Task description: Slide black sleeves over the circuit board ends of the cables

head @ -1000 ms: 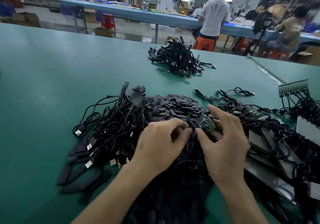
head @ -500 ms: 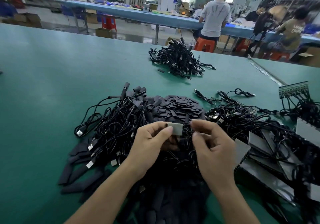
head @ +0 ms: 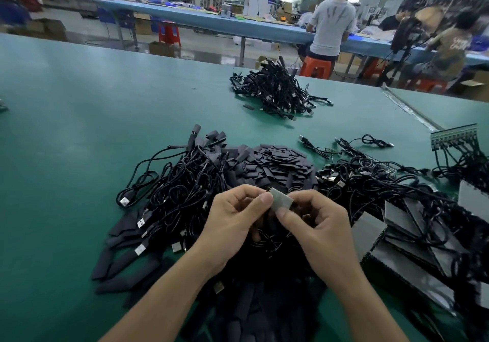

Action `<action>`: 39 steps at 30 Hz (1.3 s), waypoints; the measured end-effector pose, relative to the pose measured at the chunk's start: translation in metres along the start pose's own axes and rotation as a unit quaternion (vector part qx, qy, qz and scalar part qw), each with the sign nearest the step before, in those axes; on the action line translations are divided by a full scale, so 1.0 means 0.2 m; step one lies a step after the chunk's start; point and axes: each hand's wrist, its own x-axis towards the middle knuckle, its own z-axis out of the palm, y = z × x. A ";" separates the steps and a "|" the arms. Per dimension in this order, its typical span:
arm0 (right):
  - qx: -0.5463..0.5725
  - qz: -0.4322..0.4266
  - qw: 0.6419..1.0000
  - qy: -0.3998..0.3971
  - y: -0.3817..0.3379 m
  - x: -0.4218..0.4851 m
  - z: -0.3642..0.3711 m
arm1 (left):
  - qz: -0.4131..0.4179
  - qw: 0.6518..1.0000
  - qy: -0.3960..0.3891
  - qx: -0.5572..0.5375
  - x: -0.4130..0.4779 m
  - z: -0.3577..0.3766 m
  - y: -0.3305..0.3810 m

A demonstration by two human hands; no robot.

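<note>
One small flat grey rectangle (head: 281,200), pinched by my left hand (head: 235,218) and right hand (head: 318,226); ends hidden, sleeve or board unclear.

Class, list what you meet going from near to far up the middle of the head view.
Left hand and right hand pinching a small grey piece → heap of black sleeves → separate pile of cables → long blue bench.

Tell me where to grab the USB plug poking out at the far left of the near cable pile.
Pinch the silver plug across its narrow sides, coming from the left; its cable loops back into the tangle, so that side looks free.
</note>
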 end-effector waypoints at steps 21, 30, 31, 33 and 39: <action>0.103 0.049 0.991 -0.073 -0.05 0.00 0.00 | -0.007 0.999 -0.028 0.026 -0.01 -0.04 0.02; 0.264 0.165 0.942 -0.122 -0.03 0.01 0.02 | -0.060 0.989 -0.073 -0.115 -0.01 -0.03 0.03; 0.271 0.174 0.938 -0.129 -0.03 0.01 0.02 | -0.060 0.988 -0.075 -0.118 -0.01 -0.03 0.03; 0.278 0.188 0.931 -0.140 -0.02 0.01 0.01 | -0.060 0.988 -0.077 -0.121 -0.01 -0.03 0.03; 0.257 0.180 0.944 -0.102 0.00 0.01 0.04 | -0.050 0.994 -0.029 -0.092 -0.02 -0.02 0.01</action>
